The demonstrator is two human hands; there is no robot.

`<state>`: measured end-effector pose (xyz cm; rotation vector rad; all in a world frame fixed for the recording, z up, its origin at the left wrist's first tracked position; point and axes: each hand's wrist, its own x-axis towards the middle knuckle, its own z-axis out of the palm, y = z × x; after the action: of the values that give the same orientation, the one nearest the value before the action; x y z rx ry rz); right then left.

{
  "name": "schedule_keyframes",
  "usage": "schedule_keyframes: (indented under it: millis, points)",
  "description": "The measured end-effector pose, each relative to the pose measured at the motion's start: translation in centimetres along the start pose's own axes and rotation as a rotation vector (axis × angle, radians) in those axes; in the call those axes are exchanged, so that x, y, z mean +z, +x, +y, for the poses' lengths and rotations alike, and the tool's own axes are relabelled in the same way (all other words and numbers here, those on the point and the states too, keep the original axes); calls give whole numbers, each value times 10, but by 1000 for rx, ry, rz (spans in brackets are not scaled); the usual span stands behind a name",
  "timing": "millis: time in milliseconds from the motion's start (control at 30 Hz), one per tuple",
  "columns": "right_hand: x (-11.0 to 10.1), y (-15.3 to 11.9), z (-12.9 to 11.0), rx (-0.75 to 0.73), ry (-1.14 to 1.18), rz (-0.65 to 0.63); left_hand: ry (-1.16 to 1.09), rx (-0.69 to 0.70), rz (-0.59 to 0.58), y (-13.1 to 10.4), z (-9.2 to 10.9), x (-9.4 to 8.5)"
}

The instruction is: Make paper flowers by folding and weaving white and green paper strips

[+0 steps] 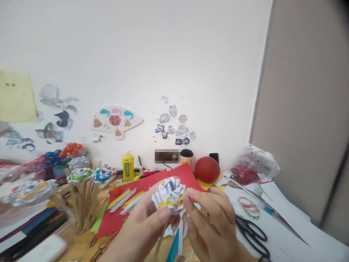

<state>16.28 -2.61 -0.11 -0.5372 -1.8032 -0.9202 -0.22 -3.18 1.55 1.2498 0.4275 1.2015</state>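
A white paper flower (pixel 168 190) with yellow bands among its folded petals is held up in front of me. My left hand (pixel 144 222) is closed around its left side and underside, the thumb pressed on the lower petals. At the flower's right edge, my right hand (pixel 211 214) pinches a petal between thumb and fingertips. Below the bloom runs a thin wooden stick (pixel 160 240), partly covered by my left hand. A blue paper strip (pixel 172 245) and a white strip (pixel 180 236) show between my hands. Folded yellow and white strips (pixel 132 202) lie on red paper (pixel 109 225).
Black-handled scissors (pixel 252 233) lie at the right on white sheets. Behind stand a yellow bottle (pixel 128 165), a lidded cup (pixel 187 158) and a red balloon-like ball (pixel 207 170). Wooden sticks (pixel 81 207) fill a holder at the left, near finished paper flowers (pixel 102 174).
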Motion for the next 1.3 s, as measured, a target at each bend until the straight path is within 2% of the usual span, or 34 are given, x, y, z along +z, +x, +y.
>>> schedule_keyframes:
  millis: [267, 367, 533, 767, 933, 1033, 1133, 1300]
  points:
    - [-7, 3, 2, 71, 107, 1, 11, -5, -48, -1, 0, -1]
    - [-10, 5, 2, 62, 144, -38, 24, -4, -36, -1, 2, -1]
    - [-14, 9, 3, 101, 187, -20, -3, -7, -31, 0, 0, -1]
    - [-15, 10, 3, 102, 201, -111, -10, 13, -81, 2, 2, -1]
    - [-19, 14, 5, 128, 200, -68, -10, 12, -93, 2, 1, -4]
    - [-16, 15, 8, 164, 194, -47, -61, 18, -76, 3, 1, -2]
    - [-11, 12, 8, 126, 175, -70, -129, 21, -44, 5, 0, 3]
    - [-5, 7, 6, 103, 145, -67, -147, -44, -10, 5, -6, 3]
